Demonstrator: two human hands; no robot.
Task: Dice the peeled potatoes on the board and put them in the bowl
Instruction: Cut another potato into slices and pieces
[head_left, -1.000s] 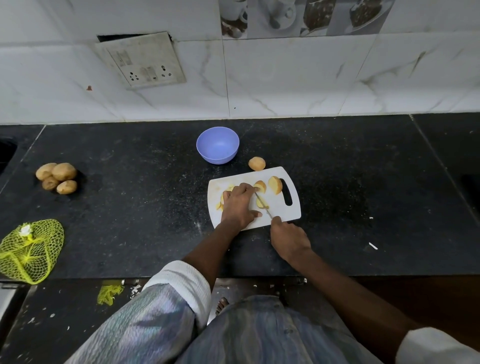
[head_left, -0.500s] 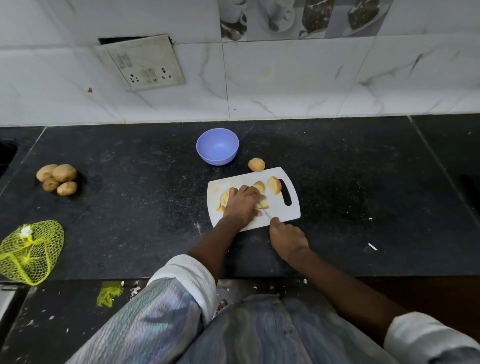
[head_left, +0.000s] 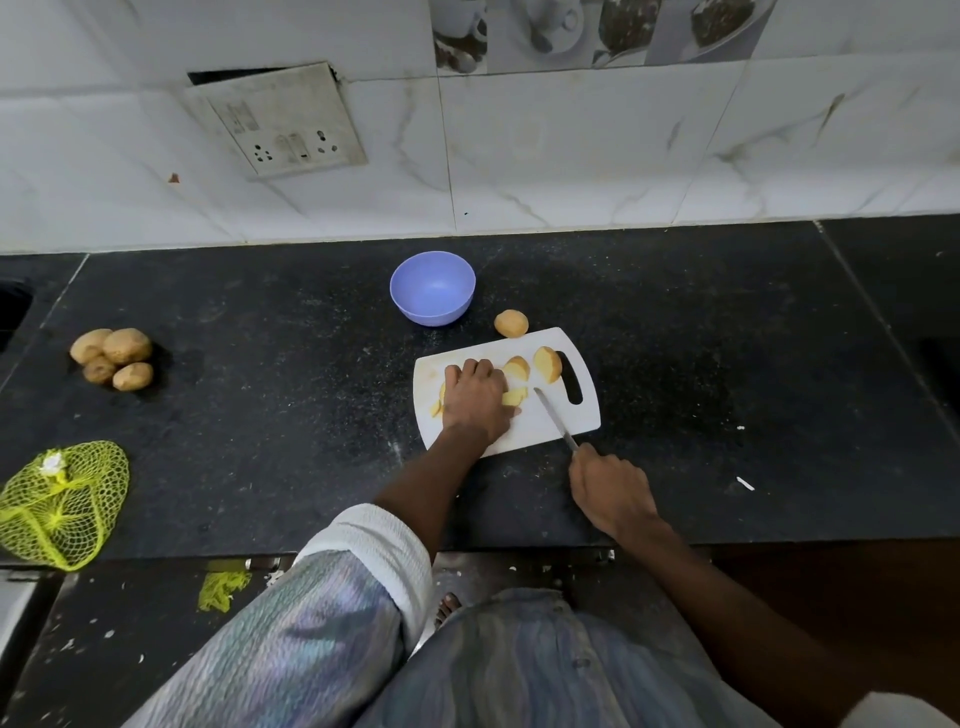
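Nearest the body, the right hand (head_left: 610, 491) sits off the near edge of the cutting board (head_left: 540, 426), fingers wrapped round the handle of the knife (head_left: 555, 418). The blade runs up and to the left from that fist, its tip out over the board and just right of the left hand; whether it touches the surface cannot be told. Ahead and to the left of the knife hand, the left hand (head_left: 475, 397) lies on the board's left half with fingers curled over a cluster of cut potato pieces (head_left: 514, 397); yellow bits show at its right side and at its left edge. The relation that matters is this: the pieces under the left hand lie left of the blade tip, while the blade's long axis slants from near right to far left, so a cut would probably need the knife brought leftward across them. Beyond the blade tip stand two potato chunks (head_left: 548, 364), just beside the board's handle slot. Past the far edge, a whole peeled potato (head_left: 511, 323) rests on the counter, touching or nearly touching the board. Farthest, beyond the left hand, the blue bowl (head_left: 432, 287) appears to hold nothing, so the left hand is nearer for any transfer.
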